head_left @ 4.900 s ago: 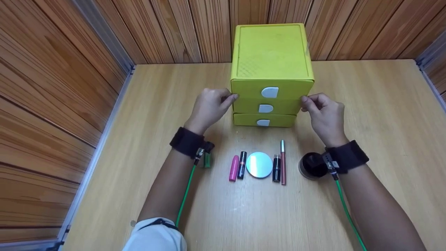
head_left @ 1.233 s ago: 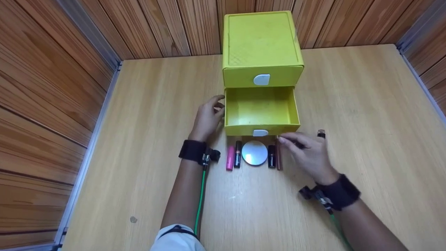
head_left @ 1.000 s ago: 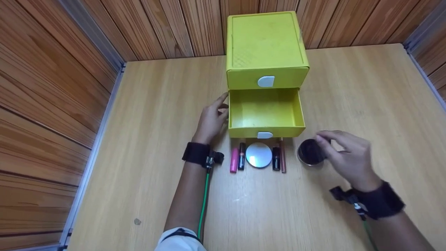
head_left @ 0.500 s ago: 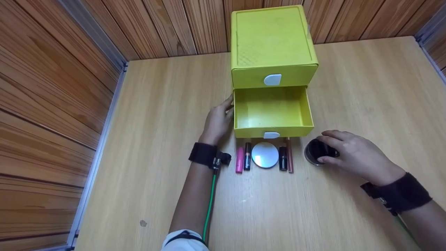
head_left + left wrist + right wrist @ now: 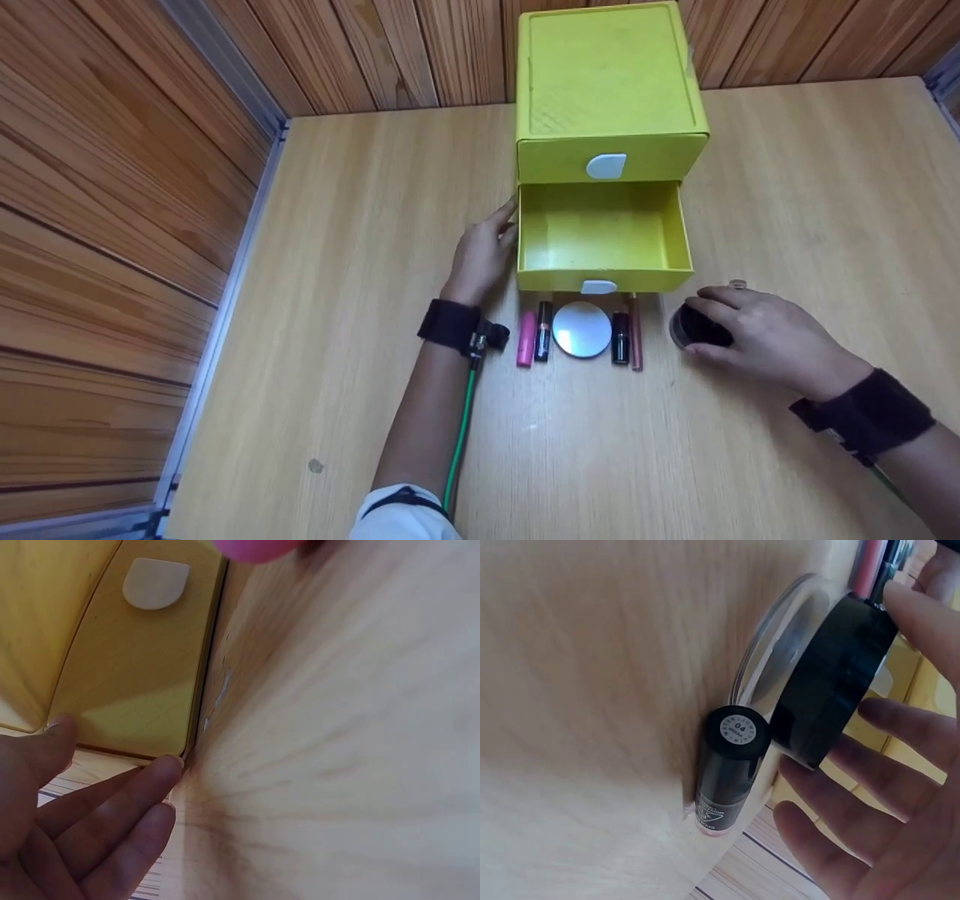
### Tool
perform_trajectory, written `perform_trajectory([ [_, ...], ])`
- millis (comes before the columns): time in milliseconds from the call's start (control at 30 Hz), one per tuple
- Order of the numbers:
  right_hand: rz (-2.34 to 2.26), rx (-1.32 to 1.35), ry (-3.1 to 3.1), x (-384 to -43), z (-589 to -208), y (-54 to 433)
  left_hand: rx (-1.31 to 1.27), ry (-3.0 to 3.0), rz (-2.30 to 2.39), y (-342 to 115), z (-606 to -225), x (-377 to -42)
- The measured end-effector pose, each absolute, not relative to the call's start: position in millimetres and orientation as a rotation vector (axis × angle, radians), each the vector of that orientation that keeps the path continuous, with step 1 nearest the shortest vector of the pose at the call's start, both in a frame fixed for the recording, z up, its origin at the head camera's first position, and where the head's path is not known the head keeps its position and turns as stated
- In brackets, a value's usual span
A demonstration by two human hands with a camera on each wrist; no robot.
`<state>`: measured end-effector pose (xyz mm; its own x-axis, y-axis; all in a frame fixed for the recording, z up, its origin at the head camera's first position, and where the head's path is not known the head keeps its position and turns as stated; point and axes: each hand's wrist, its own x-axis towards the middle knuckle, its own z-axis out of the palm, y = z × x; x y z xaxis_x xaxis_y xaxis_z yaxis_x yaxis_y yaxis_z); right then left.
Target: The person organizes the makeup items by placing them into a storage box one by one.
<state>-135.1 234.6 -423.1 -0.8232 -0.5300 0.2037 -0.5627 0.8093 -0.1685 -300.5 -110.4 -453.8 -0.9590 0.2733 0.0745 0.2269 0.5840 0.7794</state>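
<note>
A yellow drawer unit [image 5: 611, 71] stands at the back, its middle drawer [image 5: 604, 282] pulled out and the inside bare. At its left side is my left hand [image 5: 480, 259]; in the left wrist view the fingertips touch the lower corner beside the bottom drawer [image 5: 139, 660]. My right hand [image 5: 772, 337] grips a clear jar with a black lid [image 5: 697, 327], thumb on one side and fingers on the other. Just beyond that hand stands a black-capped lipstick tube [image 5: 735, 739], mostly hidden in the head view.
In front of the drawer lie a pink tube [image 5: 526, 339], a black lipstick [image 5: 543, 331], a round silver compact [image 5: 582, 330], a short black tube [image 5: 620, 339] and a slim reddish lip gloss [image 5: 637, 337]. Wood-panelled walls [image 5: 97, 187] bound the table.
The middle drawer, shut at first, has come forward. My right hand has left the drawer and now holds the jar. My left hand stays at the unit's left side. The head view has shifted.
</note>
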Motion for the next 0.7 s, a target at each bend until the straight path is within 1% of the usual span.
perform_trajectory([
  [233,0.337,0.864,-2.759,-136,-411,242,0.439,2.743,1.339,-107,-454,-302],
  [467,0.314,0.829,-2.649,-146,-382,248,0.457,2.734,1.361,-105,-455,-305],
  [700,0.263,0.782,-2.576,-155,-351,247,0.421,2.716,1.404,-107,-453,-306],
])
